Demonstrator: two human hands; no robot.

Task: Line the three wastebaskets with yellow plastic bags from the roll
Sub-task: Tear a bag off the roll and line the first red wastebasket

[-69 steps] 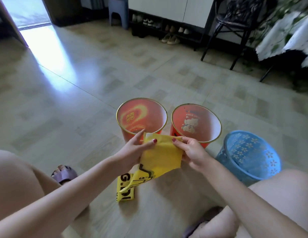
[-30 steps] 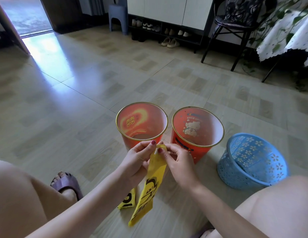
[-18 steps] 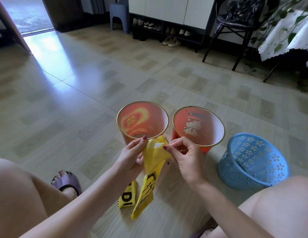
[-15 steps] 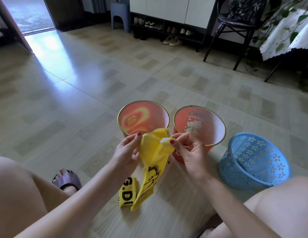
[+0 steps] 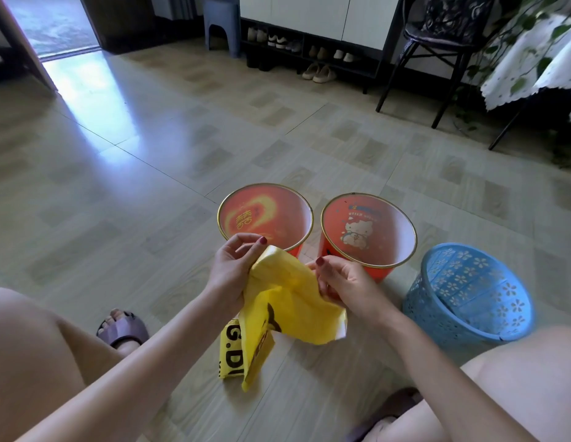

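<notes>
A yellow plastic bag (image 5: 287, 301) with black print hangs between my hands, partly spread open. My left hand (image 5: 233, 269) pinches its upper left edge and my right hand (image 5: 338, 280) grips its right edge. The folded rest of the yellow bags (image 5: 230, 352) lies on the floor below. Just beyond my hands stand two red wastebaskets with gold rims, the left one (image 5: 265, 212) and the right one (image 5: 370, 231) with a cartoon cat inside. A blue perforated wastebasket (image 5: 469, 288) stands to the right. None of the three holds a bag.
I sit with my bare knees at both lower corners and a sandalled foot (image 5: 123, 327) at the left. A black chair (image 5: 437, 43), a shoe rack (image 5: 309, 55) and a cloth-covered table (image 5: 532, 65) stand at the back. An open doorway is at the far left.
The bag has gone from a narrow folded strip to a wider, partly spread sheet as my hands pulled its edges apart. My hands dropped slightly lower. The wastebaskets have not moved.
</notes>
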